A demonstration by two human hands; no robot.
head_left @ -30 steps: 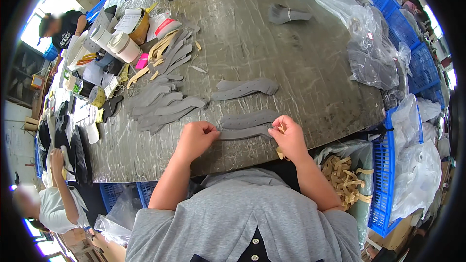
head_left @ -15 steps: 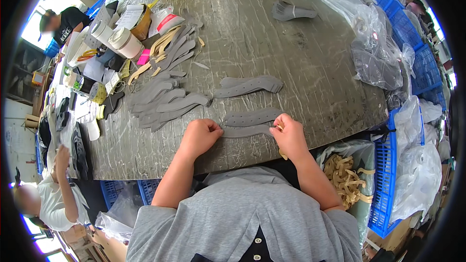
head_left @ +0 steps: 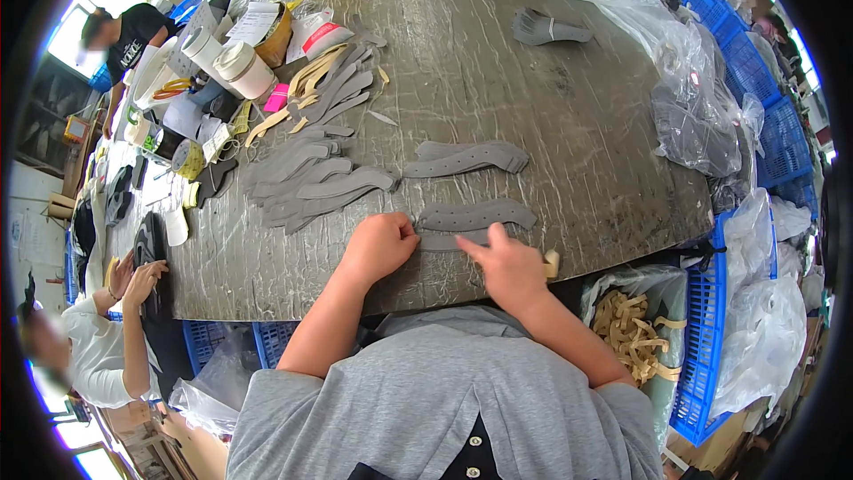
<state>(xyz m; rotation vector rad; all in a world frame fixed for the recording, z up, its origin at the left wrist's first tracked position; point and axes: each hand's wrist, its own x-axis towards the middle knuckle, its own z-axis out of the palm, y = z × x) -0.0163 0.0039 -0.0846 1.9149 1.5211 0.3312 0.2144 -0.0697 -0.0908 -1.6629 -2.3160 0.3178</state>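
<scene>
A narrow grey curved strip (head_left: 437, 243) lies flat near the table's front edge. My left hand (head_left: 380, 249) is closed at its left end, thumb and finger pinched on it. Over its right part is my right hand (head_left: 514, 274), index finger stretched out and touching the strip, the other fingers curled. A tan backing strip (head_left: 552, 264) sticks out from that hand's right side. Just beyond lies a grey strip with a row of holes (head_left: 480, 213). Farther off are more holed strips (head_left: 471, 158), and a fanned pile of grey strips (head_left: 306, 182) spreads to the left.
Tan and grey pieces (head_left: 329, 80), a white jar (head_left: 244, 71) and tape (head_left: 188, 160) crowd the left. A banded grey bundle (head_left: 546, 28) lies far right. Tan scraps (head_left: 626, 329) fill a lined bin beside a blue crate (head_left: 697, 338). A co-worker (head_left: 107, 338) handles dark pieces at left.
My right hand has moved left along the strip, from pinching its right end to laying the index finger on it. The tan strip now shows at the hand's right side.
</scene>
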